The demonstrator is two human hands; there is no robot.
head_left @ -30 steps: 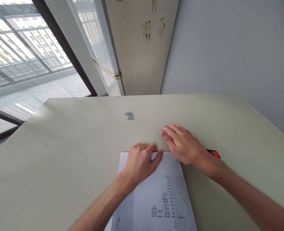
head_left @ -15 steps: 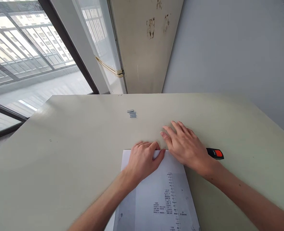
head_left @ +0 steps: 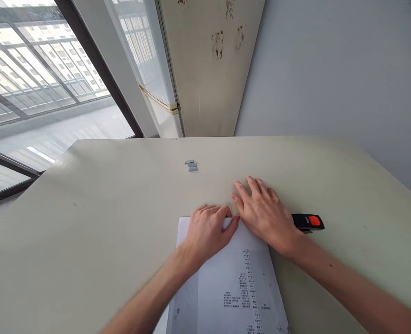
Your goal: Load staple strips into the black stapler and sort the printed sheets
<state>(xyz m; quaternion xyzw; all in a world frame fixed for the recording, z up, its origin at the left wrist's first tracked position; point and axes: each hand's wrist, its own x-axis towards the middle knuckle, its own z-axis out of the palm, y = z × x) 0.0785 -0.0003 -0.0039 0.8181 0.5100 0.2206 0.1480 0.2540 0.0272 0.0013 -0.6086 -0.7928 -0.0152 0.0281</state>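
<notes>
Printed paper (head_left: 226, 269), apparently more than one sheet, lies on the table in front of me. My left hand (head_left: 208, 229) is closed on its top edge, thumb over the paper and the other fingers curled at the far side. My right hand (head_left: 261, 211) lies with fingers spread, its palm over the top right corner of the paper and the fingertips past the edge. A black stapler (head_left: 301, 221) with an orange-red patch lies right beside that hand, its left end hidden behind the hand. Whether the right palm presses on the paper, I cannot tell.
Several short strips of staples (head_left: 192, 166) lie beyond the paper on the pale table (head_left: 104, 241). A single loose staple (head_left: 74, 204) is at the left. Behind the table stand a fridge (head_left: 208, 93), a glass window (head_left: 41, 83) and a grey wall (head_left: 330, 69).
My right hand has shifted slightly left and toward the paper, so more of the stapler shows. The left hand keeps its place on the paper.
</notes>
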